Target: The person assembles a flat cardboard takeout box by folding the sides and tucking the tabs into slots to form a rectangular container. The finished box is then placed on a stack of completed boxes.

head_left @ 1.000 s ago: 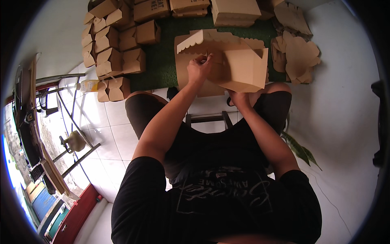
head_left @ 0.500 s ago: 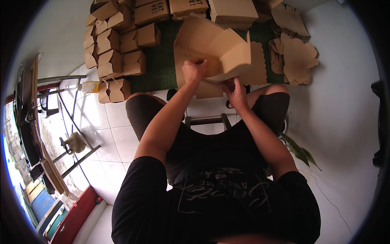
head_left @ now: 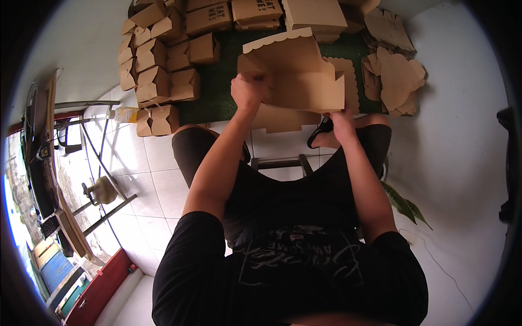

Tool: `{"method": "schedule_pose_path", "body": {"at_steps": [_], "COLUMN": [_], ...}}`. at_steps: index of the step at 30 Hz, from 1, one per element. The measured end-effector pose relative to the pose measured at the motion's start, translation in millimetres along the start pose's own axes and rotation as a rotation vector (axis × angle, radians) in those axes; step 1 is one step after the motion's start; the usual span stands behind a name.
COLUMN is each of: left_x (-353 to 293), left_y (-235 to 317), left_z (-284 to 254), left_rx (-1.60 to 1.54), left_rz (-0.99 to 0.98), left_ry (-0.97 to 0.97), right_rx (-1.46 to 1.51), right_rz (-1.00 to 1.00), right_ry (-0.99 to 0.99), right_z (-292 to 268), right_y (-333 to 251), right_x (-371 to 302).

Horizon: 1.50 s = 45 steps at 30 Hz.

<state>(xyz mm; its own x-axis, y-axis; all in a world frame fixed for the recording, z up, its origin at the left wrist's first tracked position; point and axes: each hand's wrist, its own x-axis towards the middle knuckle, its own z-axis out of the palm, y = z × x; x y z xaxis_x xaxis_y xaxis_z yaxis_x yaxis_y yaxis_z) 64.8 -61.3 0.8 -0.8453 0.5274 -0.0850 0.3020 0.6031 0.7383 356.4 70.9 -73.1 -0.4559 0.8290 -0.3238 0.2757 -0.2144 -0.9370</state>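
Observation:
A brown cardboard box (head_left: 304, 89), partly folded up, stands tilted over the green table surface in front of me, its scalloped lid flap raised at the far side. My left hand (head_left: 248, 91) has curled fingers at the box's left end wall, some of them hidden inside it. At the near right corner, my right hand (head_left: 342, 126) pinches the lower edge of the wall, its fingertips mostly covered by the cardboard. Under the box lies a flat cardboard blank (head_left: 349, 81) with a scalloped edge, part of it overhanging the near table edge.
Folded small boxes (head_left: 152, 81) crowd the left side of the green table surface (head_left: 231, 49). Larger printed boxes (head_left: 209, 20) line the back. Flat cardboard pieces (head_left: 399, 79) are stacked at the right. A bottle (head_left: 126, 114) with yellow contents is beside the nearest small box.
The box has turned and its near wall now stands up, with the scalloped flap showing at the far side. My left hand moved slightly left; my right hand shifted right along the box.

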Motion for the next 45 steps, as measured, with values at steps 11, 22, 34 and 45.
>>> {"method": "schedule_pose_path", "body": {"at_steps": [11,22,34,45], "left_x": [8.3,3.9,-110.8,-111.1], "left_y": [0.2,7.5,30.4,2.9], "left_z": [-16.3,-29.2,-64.4,-25.5], "left_rx": [0.307,0.237,0.268,0.304], "left_rz": [0.239,0.338,0.620,0.628], "left_ry": [0.116,0.079,-0.385,-0.322], "right_rx": [-0.298,-0.422,-0.194,0.013], "right_rz": [-0.294,-0.292,-0.043,-0.091], "right_ry": [-0.111,-0.071,-0.055,-0.222], "right_z": [-0.5,41.2,55.7,56.9], "right_y": [-81.2,-70.0,-66.1,-68.9], "right_x": [16.8,29.4,38.9,32.5]}}
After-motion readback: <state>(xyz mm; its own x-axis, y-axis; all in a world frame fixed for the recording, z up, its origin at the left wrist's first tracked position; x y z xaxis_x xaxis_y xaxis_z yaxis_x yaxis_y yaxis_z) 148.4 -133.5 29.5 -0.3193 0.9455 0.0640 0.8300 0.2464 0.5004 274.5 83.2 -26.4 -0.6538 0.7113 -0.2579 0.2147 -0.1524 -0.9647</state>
